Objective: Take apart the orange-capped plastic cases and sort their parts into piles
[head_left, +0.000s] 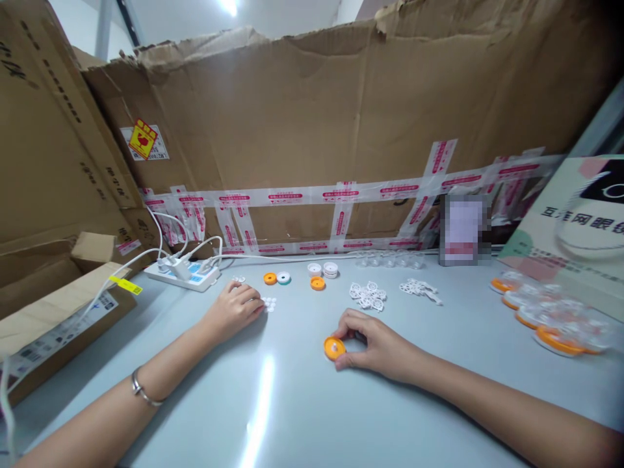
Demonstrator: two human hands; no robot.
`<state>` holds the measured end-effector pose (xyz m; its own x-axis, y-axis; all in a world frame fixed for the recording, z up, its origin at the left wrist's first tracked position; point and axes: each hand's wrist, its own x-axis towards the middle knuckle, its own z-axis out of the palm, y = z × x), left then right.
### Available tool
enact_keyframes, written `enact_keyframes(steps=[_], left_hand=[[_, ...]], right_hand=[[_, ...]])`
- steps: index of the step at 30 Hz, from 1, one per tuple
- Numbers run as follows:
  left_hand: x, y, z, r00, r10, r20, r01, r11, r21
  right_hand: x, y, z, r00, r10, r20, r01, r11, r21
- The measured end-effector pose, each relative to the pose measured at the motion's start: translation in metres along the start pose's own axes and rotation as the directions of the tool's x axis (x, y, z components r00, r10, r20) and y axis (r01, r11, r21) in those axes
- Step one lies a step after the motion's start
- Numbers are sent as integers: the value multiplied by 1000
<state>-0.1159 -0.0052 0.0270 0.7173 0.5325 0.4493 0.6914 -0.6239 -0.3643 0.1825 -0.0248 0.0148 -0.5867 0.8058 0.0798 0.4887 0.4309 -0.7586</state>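
My right hand (373, 341) pinches a round orange cap (332, 349) between thumb and fingers, low over the table. A small whitish piece shows at the cap's centre. To the left, my left hand (236, 309) rests with fingers bent and close together, its fingertips at a cluster of small white discs (270, 304). What those fingertips hold, if anything, is hidden. Beyond the hands lie an orange ring-shaped part (270, 279), a white and green round part (283, 278), another orange round part (317, 283) and white round caps (330, 270).
White lacy plastic pieces (368, 296) and a second white pile (419, 289) lie farther back. Clear domed parts (390, 260) line the cardboard box (312, 143). Orange-based clear assemblies (560, 318) sit right. A power strip (188, 273) with cables and an open carton (63, 318) stand left.
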Motion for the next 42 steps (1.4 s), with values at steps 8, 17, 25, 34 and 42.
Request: enact_keyframes(steps=[8, 17, 25, 34, 42], left_hand=[[2, 0, -5, 995, -96, -33, 90, 985, -150], [46, 69, -26, 992, -7, 126, 72, 852, -519], [57, 98, -7, 972, -102, 214, 222, 712, -666], [53, 97, -5, 987, 84, -138, -120, 953, -279], [53, 97, -9, 965, 189, -181, -216, 965, -147]], right_hand=[[0, 0, -1, 1000, 7, 0, -7, 1000, -4], [3, 1, 1, 999, -39, -3, 39, 999, -2], [1, 4, 1, 998, -63, -10, 63, 998, -8], [1, 4, 3, 997, -81, -17, 81, 997, 4], [2, 3, 4, 996, -88, -15, 88, 996, 4]])
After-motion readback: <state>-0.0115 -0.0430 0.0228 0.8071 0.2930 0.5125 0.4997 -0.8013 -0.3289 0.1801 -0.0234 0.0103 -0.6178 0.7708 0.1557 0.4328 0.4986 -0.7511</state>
